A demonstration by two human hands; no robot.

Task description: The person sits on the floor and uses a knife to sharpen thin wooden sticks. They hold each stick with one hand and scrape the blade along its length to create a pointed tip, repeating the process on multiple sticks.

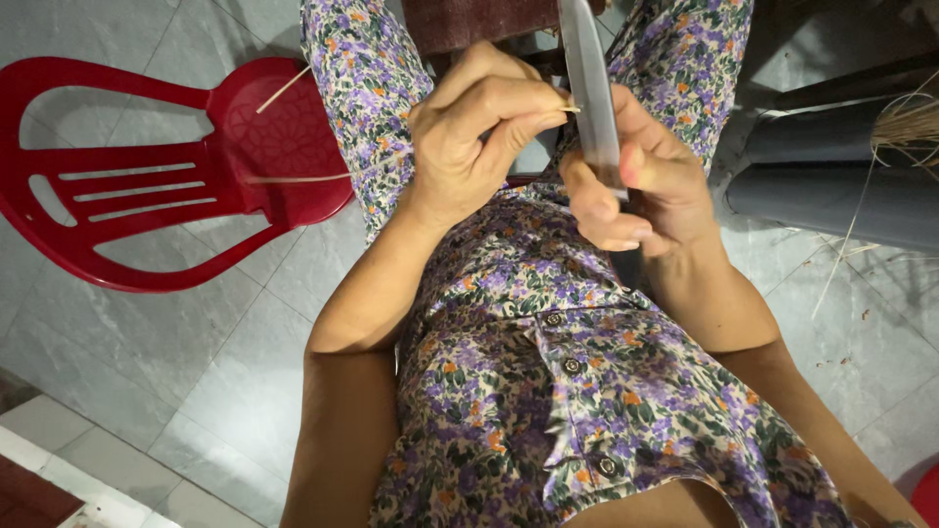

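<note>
Person sits, camera looking down over a floral shirt (587, 391) and matching trousers (362, 68).

Right hand (641, 186) is closed around a knife handle, fingers curled tight; the handle itself is mostly hidden in the fist. The knife blade (590, 88) points away from the body, flat grey face up toward the camera, likely so the edge meets the work right next to the gripping thumb for control.

Left hand (474, 132) is pressed together in a pinch: thumb and forefinger squeeze a thin pale bamboo sliver (570, 109) whose end touches the blade's left side. Only a short stub shows; the rest is covered by the fingers. Holding it that close to the blade probably keeps the thin strip from flexing.

Both hands hover over the lap, between the knees, so scraps drop clear of the body.

Red plastic chair (147, 176) stands just left of the left leg; two long thin sticks (293, 179) lie across its seat, within reach of the left hand. Grey pipes (831, 166) lie to the right on the tiled floor (225, 372), with a bundle of dry fibres (910, 122) over them and loose strands trailing down.
</note>
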